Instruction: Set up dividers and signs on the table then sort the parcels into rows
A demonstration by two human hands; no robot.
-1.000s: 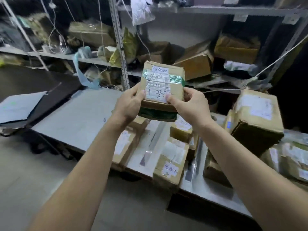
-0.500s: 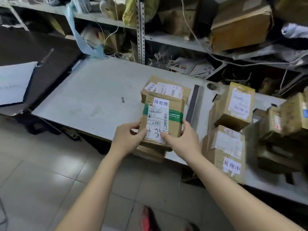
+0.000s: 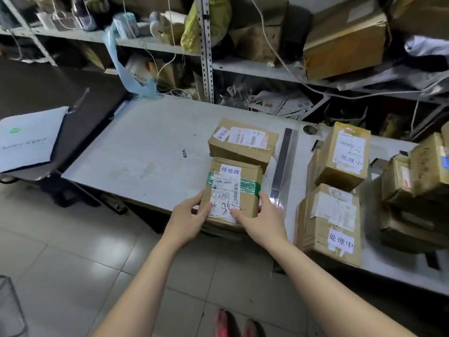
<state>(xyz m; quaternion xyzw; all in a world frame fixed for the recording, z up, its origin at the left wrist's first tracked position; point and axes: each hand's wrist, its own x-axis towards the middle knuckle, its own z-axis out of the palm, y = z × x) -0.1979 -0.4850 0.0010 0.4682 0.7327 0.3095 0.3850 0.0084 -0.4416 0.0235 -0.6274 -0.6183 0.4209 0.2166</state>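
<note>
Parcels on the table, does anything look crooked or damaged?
Yes. The back parcel lies skewed, not square with the green-taped parcel in front of it. The bottom parcel under that one juts past the table edge. The right parcel has wrinkled, peeling labels.

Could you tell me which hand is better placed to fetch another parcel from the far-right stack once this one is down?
Probably the right hand: it grips the right edge of the green-taped parcel, nearer the far-right stack; the left hand would have to cross over.
</note>
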